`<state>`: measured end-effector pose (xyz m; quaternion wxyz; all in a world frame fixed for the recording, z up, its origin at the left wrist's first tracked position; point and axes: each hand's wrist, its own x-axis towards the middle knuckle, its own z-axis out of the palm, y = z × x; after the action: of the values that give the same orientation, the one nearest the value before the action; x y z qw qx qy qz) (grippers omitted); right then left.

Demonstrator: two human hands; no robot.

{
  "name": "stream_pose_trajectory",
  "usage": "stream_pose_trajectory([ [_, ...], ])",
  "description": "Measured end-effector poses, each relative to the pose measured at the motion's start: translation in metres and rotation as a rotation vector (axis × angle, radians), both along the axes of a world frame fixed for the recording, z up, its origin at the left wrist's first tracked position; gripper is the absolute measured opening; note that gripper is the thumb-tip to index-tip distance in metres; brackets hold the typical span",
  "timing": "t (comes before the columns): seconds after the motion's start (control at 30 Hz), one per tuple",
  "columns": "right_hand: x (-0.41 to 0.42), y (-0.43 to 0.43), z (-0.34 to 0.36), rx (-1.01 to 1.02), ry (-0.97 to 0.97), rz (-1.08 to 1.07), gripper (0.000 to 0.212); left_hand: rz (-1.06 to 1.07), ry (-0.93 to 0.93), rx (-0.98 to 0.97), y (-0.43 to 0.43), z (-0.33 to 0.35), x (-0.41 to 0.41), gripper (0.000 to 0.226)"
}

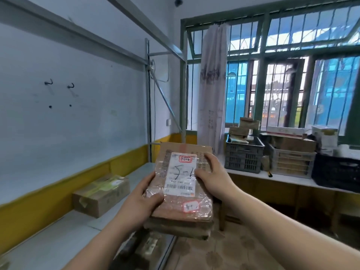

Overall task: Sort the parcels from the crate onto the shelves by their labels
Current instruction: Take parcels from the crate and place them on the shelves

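Hands gripping flat cardboard parcel (181, 193) at frame centre, left hand (139, 199) curled round its left edge, right hand (211, 177) clasping its right edge, white label (180, 174) facing up, shelf (64, 228) lower left bearing cardboard box (101, 193), crates (243, 154) on table (288, 179) at right.

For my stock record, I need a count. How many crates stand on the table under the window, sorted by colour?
Dark grey crate: 1
Pale beige crate: 1
Black crate: 1
Total: 3
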<state>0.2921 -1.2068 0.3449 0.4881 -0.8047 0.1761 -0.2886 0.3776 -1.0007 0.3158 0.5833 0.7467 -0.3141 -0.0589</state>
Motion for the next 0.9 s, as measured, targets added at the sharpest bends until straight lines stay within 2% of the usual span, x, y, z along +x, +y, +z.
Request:
stream_pose_trajectory([
  [0.17, 0.082, -0.047, -0.013, 0.039, 0.048, 0.017, 0.065, 0.01, 0.005, 0.034, -0.052, -0.017, 0.086, 0.065],
  [0.53, 0.224, -0.2, -0.024, 0.085, 0.136, -0.098, 0.074, -0.107, 0.098, 0.115, -0.216, -0.027, 0.247, 0.062],
  [0.77, 0.3, -0.305, -0.051, 0.058, 0.188, -0.077, 0.076, -0.038, 0.113, 0.145, -0.314, -0.052, 0.313, 0.062],
  [0.9, 0.349, -0.365, -0.06, 0.026, 0.205, 0.005, 0.077, 0.038, 0.135, 0.14, -0.365, -0.062, 0.35, 0.062],
])
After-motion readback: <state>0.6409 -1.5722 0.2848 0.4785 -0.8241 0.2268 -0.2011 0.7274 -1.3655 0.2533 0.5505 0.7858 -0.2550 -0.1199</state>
